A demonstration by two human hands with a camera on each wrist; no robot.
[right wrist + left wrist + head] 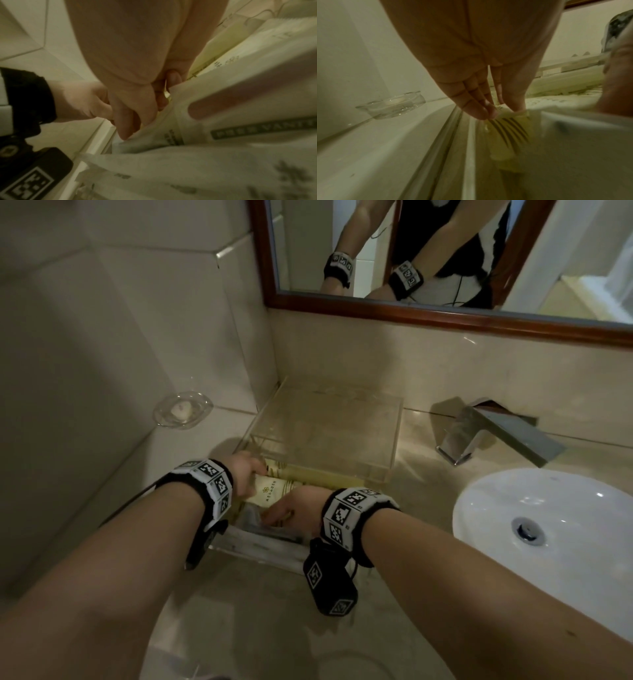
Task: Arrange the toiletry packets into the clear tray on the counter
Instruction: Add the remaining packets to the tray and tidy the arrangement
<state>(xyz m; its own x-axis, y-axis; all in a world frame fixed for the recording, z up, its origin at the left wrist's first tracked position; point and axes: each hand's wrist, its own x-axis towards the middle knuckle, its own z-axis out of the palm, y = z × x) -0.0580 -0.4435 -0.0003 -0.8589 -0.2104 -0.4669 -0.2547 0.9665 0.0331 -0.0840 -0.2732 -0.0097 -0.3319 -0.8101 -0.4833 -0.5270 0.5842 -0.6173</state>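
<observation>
The clear tray (394, 440) stands on the counter against the left wall, and a clear panel covers its far part. Several cream and white toiletry packets (270, 494) lie in its near end. My left hand (255, 474) reaches in from the left. In the left wrist view it (503, 112) pinches the corner of a cream packet (510, 129) with dark stripes. My right hand (274, 517) lies on the packets from the right. Its fingers (126, 129) curl round the edge of a white packet (257, 128) with a green printed band.
A glass soap dish (183, 409) holding a small soap sits on the ledge left of the tray. A chrome faucet (496, 429) and a white basin (548, 525) are to the right. A framed mirror (445, 313) hangs above the backsplash.
</observation>
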